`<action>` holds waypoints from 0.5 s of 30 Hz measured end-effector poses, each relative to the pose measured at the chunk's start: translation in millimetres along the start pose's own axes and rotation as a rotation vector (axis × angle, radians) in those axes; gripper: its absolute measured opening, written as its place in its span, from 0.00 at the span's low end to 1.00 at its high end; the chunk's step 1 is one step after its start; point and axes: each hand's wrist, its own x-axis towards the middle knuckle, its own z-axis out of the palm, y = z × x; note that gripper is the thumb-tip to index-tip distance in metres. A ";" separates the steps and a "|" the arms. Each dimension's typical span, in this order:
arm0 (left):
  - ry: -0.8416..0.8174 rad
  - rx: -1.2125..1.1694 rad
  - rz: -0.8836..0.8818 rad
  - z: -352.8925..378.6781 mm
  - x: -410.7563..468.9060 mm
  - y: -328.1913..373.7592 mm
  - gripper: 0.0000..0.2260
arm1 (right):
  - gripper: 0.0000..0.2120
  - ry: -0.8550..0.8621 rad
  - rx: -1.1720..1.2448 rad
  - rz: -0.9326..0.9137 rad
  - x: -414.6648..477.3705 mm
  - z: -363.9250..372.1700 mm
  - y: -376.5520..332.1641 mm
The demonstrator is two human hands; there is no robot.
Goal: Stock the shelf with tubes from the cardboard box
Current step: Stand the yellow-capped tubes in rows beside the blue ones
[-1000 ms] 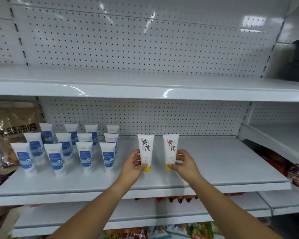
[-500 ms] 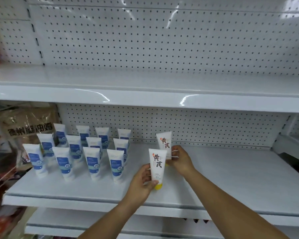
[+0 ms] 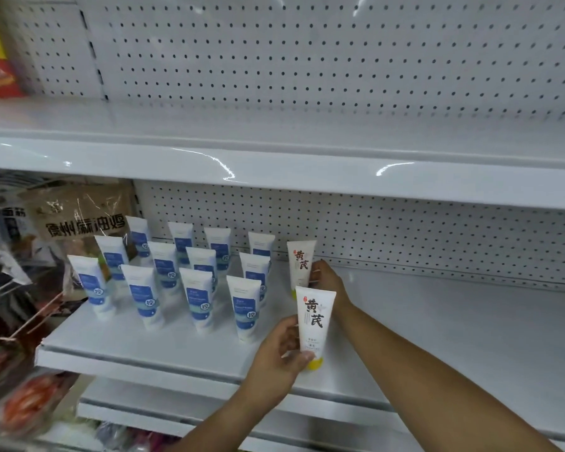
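Tubes with blue labels (image 3: 196, 295) stand cap-down in neat rows on the shelf (image 3: 437, 337), and this block appears to set the pattern for both hands.

Just right of the block's back row, the right hand (image 3: 328, 282) curls its fingers round a white rear tube (image 3: 301, 264) printed with dark characters. It holds the tube upright, close to the pegboard (image 3: 405, 230) that also backs the block. The foot of this tube is hidden, so whether it rests on the shelf cannot be told.

Just right of the block's front row, the left hand (image 3: 274, 360) pinches a matching front tube (image 3: 314, 318) low on its body. Its label faces outward and its yellow cap (image 3: 315, 364) points down. The cap looks to be at the shelf surface or barely above it; contact is unclear.

The two tubes, one behind the other, seem meant to open a new column beside the block, lined up with its rows. They probably go cap-down because the flat cap is the only steady base, and label-forward so the print can be read from the aisle. The low pinch likely gives control over where the cap lands.

With so narrow a foot, a careless release could topple either tube into the block's nearest column. A brown bag (image 3: 79, 216) sits left of the block. The cardboard box is out of view.
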 end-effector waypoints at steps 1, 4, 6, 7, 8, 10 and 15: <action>-0.001 -0.006 -0.006 -0.8 0.2 0.3 0.22 | 0.19 -0.005 0.039 0.012 1.4 3.5 -2.0; -0.003 -0.007 -0.034 -2.5 0.0 1.4 0.22 | 0.24 -0.009 0.053 -0.026 2.8 8.7 -3.0; -0.007 -0.001 -0.043 -3.2 -0.9 2.4 0.22 | 0.25 -0.004 0.069 -0.030 5.6 10.4 -3.3; -0.010 0.001 -0.047 -3.4 -1.4 3.5 0.22 | 0.24 -0.005 0.064 -0.034 6.4 10.6 -4.7; -0.012 0.000 -0.049 -3.8 -1.5 4.7 0.22 | 0.24 0.006 0.060 -0.039 8.0 10.7 -4.5; -0.015 -0.001 -0.057 -4.6 -1.4 6.3 0.22 | 0.23 0.027 0.039 -0.042 12.2 10.5 -1.7; -0.008 -0.007 -0.053 -7.1 0.7 8.1 0.21 | 0.23 0.052 0.011 -0.026 17.0 11.1 6.2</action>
